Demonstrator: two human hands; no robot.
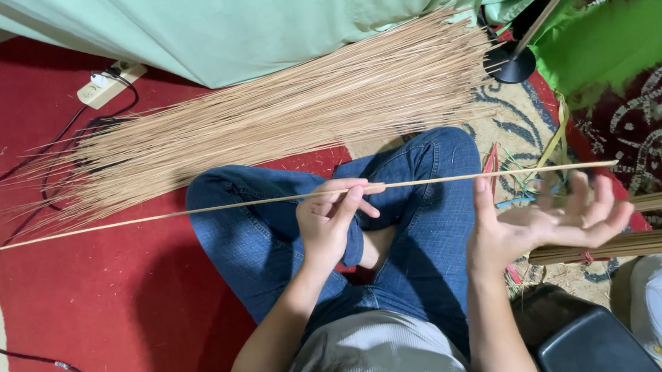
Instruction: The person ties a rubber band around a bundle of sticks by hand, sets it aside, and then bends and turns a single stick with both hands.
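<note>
Left hand (329, 220) fingers closed around one long thin stick (230, 205), held slanting across the lap over crossed denim legs (420, 237); right hand (551, 222) spread open, palm up, under the stick's far end; fanned stick pile (289, 114) lies on red floor (109, 303) beyond.

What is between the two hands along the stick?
In the head view, only bare stick spans from left hand to right hand, above a jeans-clad knee.

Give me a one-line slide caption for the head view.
Left hand pinches a long thin stick; right hand open beside it.
</note>
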